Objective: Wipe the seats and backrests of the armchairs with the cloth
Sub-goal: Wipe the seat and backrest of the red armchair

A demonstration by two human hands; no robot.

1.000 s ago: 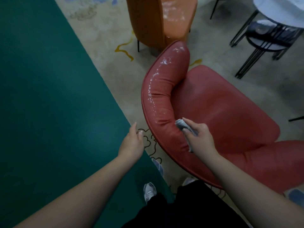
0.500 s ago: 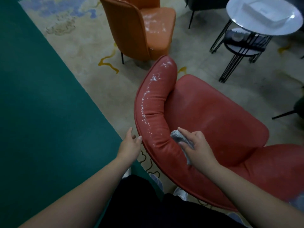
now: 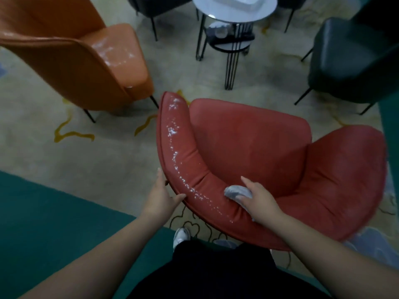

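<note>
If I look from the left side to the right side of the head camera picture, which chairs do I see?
orange armchair → red armchair → dark armchair

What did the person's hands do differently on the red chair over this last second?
The left hand, which hung free beside the red leather armchair, has come in and now touches the outer edge of its backrest. The right hand keeps the crumpled grey cloth pressed on the backrest's padded top. The white specks along the backrest remain.
</note>
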